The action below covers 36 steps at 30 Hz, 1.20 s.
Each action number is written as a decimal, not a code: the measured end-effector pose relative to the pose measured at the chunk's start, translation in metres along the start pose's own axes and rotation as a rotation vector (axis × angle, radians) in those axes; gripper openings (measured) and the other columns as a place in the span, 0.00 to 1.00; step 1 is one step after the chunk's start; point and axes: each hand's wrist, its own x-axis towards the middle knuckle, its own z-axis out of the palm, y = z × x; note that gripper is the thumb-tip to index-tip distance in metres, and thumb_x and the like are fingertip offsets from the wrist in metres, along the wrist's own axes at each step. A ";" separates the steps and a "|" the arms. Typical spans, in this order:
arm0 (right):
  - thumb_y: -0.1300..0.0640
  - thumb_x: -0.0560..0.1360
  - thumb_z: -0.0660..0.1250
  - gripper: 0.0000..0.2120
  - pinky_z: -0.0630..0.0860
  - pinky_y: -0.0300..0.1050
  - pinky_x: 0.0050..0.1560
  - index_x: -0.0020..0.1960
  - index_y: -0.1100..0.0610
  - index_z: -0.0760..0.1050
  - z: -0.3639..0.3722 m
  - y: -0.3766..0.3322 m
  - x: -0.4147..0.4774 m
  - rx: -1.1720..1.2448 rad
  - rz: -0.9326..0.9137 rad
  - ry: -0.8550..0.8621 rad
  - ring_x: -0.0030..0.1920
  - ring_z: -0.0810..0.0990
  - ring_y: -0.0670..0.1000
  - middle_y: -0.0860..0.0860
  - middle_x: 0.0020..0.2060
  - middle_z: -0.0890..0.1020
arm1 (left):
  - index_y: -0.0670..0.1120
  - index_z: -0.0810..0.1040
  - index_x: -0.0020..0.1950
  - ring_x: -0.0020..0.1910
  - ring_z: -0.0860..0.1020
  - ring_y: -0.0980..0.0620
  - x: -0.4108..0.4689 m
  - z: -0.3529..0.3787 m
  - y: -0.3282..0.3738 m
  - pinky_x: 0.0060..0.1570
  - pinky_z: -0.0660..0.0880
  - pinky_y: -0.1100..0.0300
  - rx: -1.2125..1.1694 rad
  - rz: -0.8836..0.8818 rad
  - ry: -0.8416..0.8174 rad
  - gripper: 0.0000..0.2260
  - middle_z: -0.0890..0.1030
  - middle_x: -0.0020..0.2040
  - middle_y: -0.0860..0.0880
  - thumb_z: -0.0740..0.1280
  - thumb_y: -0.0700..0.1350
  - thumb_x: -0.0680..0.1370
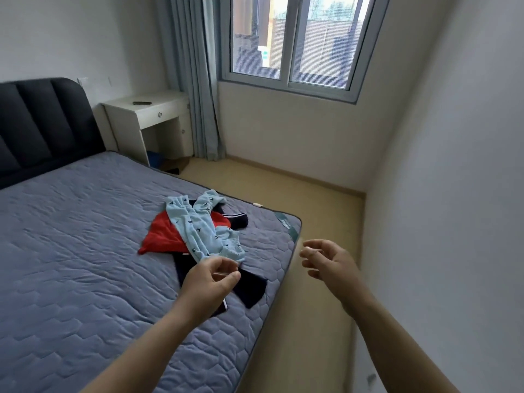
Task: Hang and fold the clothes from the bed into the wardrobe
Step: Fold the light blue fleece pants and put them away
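Clothes pile [198, 231] on bed [85, 251], nr foot corner: task was judged barely begun.
Nothing folded or hung; wardrobe not seen. L hand [209, 282] was held above pile, R hand [329, 263] beside bed; both loosely curled, empty.

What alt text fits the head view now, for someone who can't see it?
Both hands, left hand and right hand, reach empty toward a clothes pile near a corner of the bed: a light blue patterned garment over a red garment and a dark navy garment. Beyond stand a white desk and a curtained window.
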 end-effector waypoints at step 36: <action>0.58 0.78 0.66 0.05 0.76 0.40 0.42 0.52 0.55 0.78 -0.117 0.072 0.572 -0.175 0.161 -0.365 0.42 0.81 0.49 0.52 0.45 0.84 | 0.51 0.80 0.44 0.44 0.80 0.58 0.464 0.222 0.021 0.45 0.74 0.66 -0.113 -0.358 0.245 0.04 0.83 0.43 0.54 0.71 0.41 0.74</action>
